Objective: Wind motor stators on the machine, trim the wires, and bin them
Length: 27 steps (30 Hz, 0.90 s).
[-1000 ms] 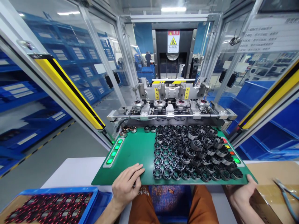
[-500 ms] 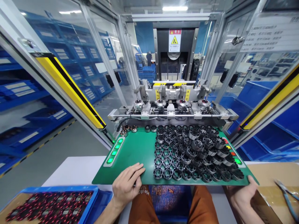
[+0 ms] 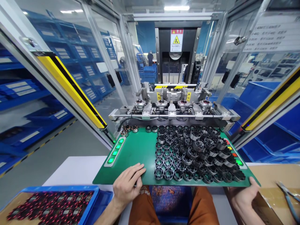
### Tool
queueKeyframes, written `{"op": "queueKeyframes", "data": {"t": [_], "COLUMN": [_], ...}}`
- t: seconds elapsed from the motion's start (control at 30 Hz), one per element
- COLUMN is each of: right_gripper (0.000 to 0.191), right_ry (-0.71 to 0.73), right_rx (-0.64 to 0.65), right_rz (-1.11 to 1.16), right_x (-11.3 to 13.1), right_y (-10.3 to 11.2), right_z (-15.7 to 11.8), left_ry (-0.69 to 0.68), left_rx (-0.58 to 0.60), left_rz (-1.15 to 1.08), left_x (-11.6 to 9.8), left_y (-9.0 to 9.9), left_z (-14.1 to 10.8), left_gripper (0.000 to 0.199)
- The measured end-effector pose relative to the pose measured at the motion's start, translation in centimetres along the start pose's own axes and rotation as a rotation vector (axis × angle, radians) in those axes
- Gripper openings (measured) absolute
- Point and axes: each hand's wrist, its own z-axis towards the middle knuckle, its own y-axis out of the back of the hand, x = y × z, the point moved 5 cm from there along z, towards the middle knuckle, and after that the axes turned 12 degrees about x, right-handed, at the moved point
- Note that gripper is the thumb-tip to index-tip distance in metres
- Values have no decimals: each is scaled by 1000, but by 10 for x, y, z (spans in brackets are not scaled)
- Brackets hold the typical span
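Evidently, the left hand (image 3: 127, 182) lies across the front edge of the green tabletop (image 3: 136, 153), its fingers extended side by side on the surface, loose rather than clamped. Bare green runs from it leftward to the lit buttons (image 3: 114, 152) and back toward the copper-wound rings (image 3: 134, 129) at the rear edge. A narrower strip separates its fingertips from the black-and-silver rings (image 3: 199, 150), which crowd the right part of the top, stacked in places, their front row just inside the front edge. The right hand (image 3: 245, 193) is at the front right corner, thumb against the edge; with its fingers hidden, I cannot tell whether it grips. Right of it, pliers (image 3: 288, 200) lie on cardboard (image 3: 274, 170).
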Motion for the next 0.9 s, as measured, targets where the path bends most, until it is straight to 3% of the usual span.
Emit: {"op": "queueKeyframes", "data": {"t": [0.4,0.9], "right_gripper": [38,54], "right_ry": [-11,35], "right_rx": [4,39], "right_rz": [48,42], "right_x": [-5,-7], "right_y": [10,10], "right_z": [8,10], "left_ry": [6,6], "left_rx": [0,-1], "left_rz": [-5,-2], "left_x": [1,0], "left_y": [-2,-2], "left_z": [-3,-3], "left_gripper": [33,33]}}
